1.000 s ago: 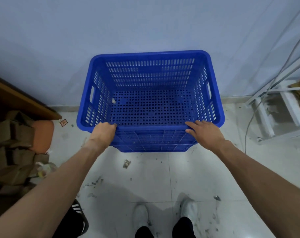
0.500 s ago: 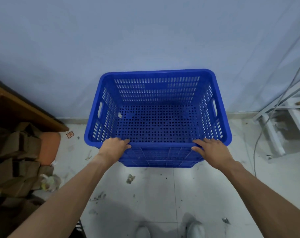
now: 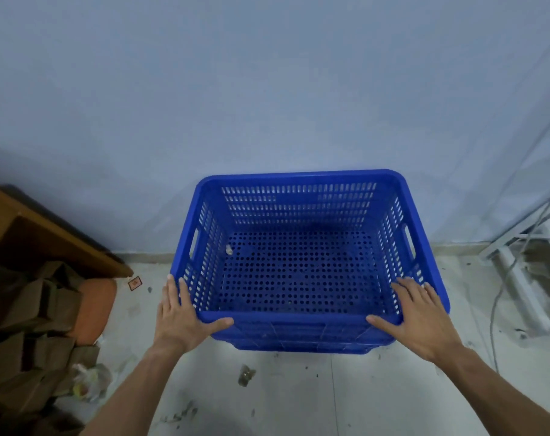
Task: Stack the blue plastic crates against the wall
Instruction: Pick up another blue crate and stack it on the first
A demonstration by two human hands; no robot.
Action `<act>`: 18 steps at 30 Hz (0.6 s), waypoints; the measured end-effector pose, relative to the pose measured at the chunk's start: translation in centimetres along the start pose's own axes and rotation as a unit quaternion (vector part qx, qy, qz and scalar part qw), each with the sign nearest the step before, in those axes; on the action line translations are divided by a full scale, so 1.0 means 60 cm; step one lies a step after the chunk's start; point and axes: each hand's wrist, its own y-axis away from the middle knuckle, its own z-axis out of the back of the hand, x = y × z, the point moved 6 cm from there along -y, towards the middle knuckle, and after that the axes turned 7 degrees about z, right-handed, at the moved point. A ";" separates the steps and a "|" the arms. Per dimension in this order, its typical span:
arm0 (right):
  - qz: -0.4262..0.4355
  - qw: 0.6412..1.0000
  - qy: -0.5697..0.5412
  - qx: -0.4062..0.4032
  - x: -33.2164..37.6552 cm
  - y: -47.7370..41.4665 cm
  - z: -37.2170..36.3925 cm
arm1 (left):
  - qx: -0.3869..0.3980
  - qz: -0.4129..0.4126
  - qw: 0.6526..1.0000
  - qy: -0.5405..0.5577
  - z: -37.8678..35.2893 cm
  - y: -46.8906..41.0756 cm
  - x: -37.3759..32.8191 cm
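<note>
Blue perforated plastic crate (image 3: 298, 272) sitting against the pale wall (image 3: 267, 89)
Left hand (image 3: 180, 316) and right hand (image 3: 419, 316) lie flat, fingers spread, on its near corners, not gripping.

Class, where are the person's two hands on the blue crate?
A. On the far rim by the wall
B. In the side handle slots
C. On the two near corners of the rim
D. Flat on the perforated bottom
C: the left hand and right hand lie spread over the near corners of the blue crate rim.
</note>
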 end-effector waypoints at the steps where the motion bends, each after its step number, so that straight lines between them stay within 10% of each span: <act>1: 0.007 1.000 0.008 -0.016 -0.003 -0.005 0.002 | 0.002 0.000 1.000 0.018 0.005 -0.005 0.001; 18: -0.040 0.998 0.040 -0.012 -0.034 -0.025 -0.008 | -0.003 -0.036 0.999 -0.009 0.005 -0.012 -0.010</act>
